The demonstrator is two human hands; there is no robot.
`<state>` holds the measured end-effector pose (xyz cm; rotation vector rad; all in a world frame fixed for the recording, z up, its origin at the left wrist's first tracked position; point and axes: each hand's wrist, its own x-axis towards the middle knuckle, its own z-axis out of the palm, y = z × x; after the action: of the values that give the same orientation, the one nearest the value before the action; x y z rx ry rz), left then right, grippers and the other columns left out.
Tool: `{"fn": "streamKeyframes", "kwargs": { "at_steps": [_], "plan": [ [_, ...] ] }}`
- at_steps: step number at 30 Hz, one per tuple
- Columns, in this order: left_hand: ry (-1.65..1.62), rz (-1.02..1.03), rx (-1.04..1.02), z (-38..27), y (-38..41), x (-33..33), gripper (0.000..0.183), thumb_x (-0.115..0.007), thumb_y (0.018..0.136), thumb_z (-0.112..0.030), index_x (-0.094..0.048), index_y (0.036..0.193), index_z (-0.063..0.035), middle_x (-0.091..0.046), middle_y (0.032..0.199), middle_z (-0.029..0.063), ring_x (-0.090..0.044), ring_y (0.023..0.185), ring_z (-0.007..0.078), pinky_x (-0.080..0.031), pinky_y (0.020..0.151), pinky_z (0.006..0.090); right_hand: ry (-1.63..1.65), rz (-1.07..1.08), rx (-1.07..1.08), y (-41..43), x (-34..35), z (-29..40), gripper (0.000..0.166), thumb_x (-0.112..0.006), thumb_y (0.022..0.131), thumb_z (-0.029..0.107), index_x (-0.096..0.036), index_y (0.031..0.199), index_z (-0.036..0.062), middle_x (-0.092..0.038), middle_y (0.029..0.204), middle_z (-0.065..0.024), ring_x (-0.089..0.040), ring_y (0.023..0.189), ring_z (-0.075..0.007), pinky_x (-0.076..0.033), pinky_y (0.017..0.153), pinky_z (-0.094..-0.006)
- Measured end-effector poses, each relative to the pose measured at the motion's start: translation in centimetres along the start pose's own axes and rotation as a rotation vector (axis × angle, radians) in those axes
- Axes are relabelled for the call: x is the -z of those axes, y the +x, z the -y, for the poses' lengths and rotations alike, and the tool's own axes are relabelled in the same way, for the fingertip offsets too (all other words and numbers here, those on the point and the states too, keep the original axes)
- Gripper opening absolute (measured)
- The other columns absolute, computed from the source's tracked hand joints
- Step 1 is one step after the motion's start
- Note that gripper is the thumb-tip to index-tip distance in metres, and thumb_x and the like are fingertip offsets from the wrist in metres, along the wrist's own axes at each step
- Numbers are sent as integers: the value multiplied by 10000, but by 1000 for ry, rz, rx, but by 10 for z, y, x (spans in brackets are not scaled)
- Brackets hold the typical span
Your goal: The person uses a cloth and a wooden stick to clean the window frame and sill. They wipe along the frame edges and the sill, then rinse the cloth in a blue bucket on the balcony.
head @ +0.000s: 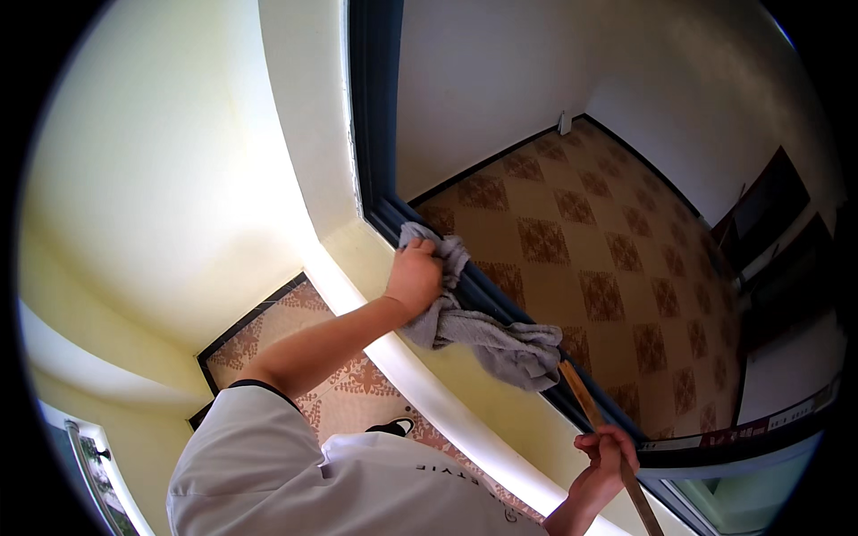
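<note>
My left hand [417, 276] grips one end of a crumpled grey cloth [519, 352] and presses it on the lower rail of a dark blue window frame [486, 293], near the frame's corner. The rest of the cloth trails along the rail and over the pale yellow sill. My right hand [606, 459] is closed round a thin wooden stick [582, 394], held at a slant beside the frame. The stick's upper end lies close to the cloth's right end; whether they touch I cannot tell. Its lower end runs out of view.
Beyond the frame lies a dim room with a patterned tile floor [602, 295] and dark furniture or panels at the right. A small white object [565, 123] stands in its far corner. A curved white ledge [402, 375] runs below the sill. A shoe [395, 427] shows on the near floor.
</note>
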<state>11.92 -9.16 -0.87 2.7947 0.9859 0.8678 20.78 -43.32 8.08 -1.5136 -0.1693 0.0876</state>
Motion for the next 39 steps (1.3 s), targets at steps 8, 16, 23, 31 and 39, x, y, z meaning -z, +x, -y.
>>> {"fn": "streamKeyframes", "kwargs": {
  "at_steps": [8,16,23,31,39],
  "plan": [
    [-285,-15,-366,-94,-39,-14,102,-570,619,-115,-591,689,-43,-527,779,121,-522,814,300,-448,714,377,34,47,37,-2,11,-1,141,-491,778,62,-602,809,-20,-570,606,-102,-561,533,-191,-484,551,-288],
    [-534,251,-461,-136,-43,-12,177,-615,625,-38,-640,800,-40,-535,896,88,-497,908,286,-431,788,357,14,44,38,-2,15,2,147,-494,801,91,-597,825,-12,-554,586,-76,-555,538,-182,-484,547,-273],
    [-265,277,-219,-91,-35,17,257,-600,625,-35,-613,882,-52,-552,953,114,-528,958,305,-484,790,390,-126,149,27,2,4,1,248,-565,840,210,-625,877,-28,-610,729,-102,-605,606,-184,-499,527,-260],
    [-148,-363,327,52,-1,40,152,-516,711,-3,-598,838,-21,-568,866,183,-560,816,372,-462,740,441,-110,172,25,5,-9,1,243,-592,822,197,-632,883,-35,-619,748,-114,-611,611,-187,-506,523,-260],
    [-74,-211,448,72,17,29,162,-563,793,-122,-591,929,-39,-578,952,178,-567,851,386,-465,766,444,-108,257,11,7,-20,-4,226,-592,808,179,-641,881,-29,-618,707,-117,-611,590,-186,-512,513,-266]
  ]
}}
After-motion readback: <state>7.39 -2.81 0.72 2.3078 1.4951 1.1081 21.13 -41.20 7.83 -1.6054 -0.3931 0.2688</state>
